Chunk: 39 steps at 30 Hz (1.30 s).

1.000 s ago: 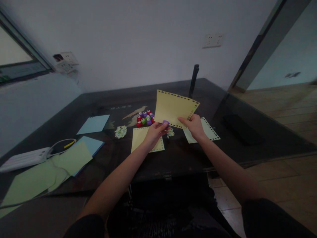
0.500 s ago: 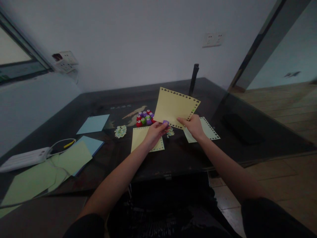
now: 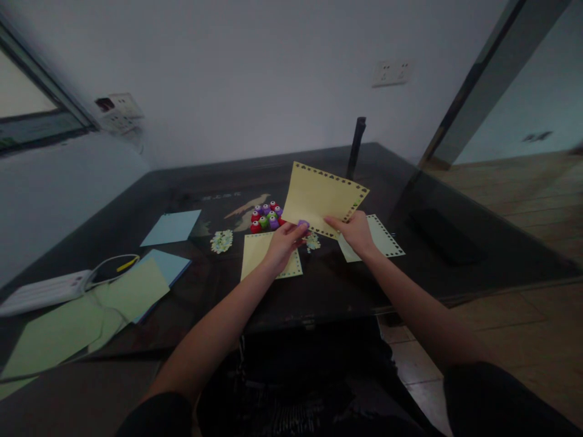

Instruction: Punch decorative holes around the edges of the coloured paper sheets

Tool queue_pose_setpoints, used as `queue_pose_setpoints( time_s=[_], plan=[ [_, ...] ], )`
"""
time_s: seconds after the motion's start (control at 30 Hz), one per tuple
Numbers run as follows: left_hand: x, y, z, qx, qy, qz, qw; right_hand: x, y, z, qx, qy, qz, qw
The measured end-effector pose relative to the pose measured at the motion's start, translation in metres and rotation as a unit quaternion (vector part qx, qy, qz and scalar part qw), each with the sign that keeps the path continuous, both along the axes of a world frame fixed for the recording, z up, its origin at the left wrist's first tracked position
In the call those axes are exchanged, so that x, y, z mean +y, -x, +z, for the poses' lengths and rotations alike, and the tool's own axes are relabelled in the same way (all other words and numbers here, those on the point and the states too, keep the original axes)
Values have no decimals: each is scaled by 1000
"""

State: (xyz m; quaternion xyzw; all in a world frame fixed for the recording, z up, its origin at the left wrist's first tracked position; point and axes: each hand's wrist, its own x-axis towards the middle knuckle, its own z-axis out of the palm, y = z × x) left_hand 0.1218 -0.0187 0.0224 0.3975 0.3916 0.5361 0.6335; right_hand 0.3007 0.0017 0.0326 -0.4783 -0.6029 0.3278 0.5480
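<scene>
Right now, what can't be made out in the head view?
- Purple punch: mostly hidden by the left hand; shape unclear.
- Yellow sheet: near edge covered by the right hand.
- Cluster of punches: too small and dim to count.
- Green papers: cut by the left edge.

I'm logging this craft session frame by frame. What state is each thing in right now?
Left hand: shut on a small purple paper punch at the sheet's lower edge.
Right hand: shut on the yellow paper sheet, held raised, its edges punched with holes.
Second yellow sheet: flat on the dark glass table, punched edge.
Pale sheet: flat, punched edge.
Cluster of coloured punches: standing together, untouched.
</scene>
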Motion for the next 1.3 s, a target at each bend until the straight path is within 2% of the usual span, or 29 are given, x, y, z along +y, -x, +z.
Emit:
queue_pose_setpoints(
  time_s=[0.6, 0.83, 1.3],
  plan=[
    [2, -1, -2, 10, -10, 13, 1000, 1, -1, -4, -1, 0, -3, 1000],
    [3, 0, -4, -22, -13, -13, 1000, 2, -2, -4, -7, -4, -13, 1000],
    [3, 0, -5, -20, -22, -12, 999, 4, -3, -8, 0, -14, -2, 1000]
  ],
)
